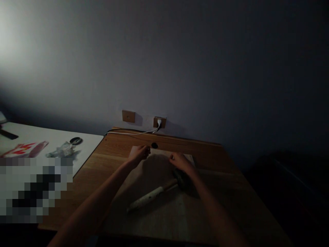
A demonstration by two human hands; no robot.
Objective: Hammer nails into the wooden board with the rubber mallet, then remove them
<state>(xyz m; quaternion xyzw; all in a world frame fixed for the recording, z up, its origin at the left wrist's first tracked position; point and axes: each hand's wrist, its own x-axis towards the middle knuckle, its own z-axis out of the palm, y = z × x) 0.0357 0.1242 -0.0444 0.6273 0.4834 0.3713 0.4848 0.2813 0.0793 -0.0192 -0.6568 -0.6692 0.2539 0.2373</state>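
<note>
The scene is dim. Both my arms reach forward over a pale board (164,209) lying on a brown wooden table (221,178). My left hand (139,153) is curled closed at the board's far left edge. My right hand (180,161) is closed at the far edge, a little to the right. What either hand pinches is too small and dark to name. A hammer (156,193) with a pale handle and dark head lies on the board under my right forearm. A small dark round object (154,145) sits just past my left hand.
A white table (87,145) adjoins on the left with a red-and-white packet (25,149), a crumpled clear wrapper (63,151) and a dark round item (76,140). Two wall sockets (128,116) sit above the table; a white cable (138,133) runs from one.
</note>
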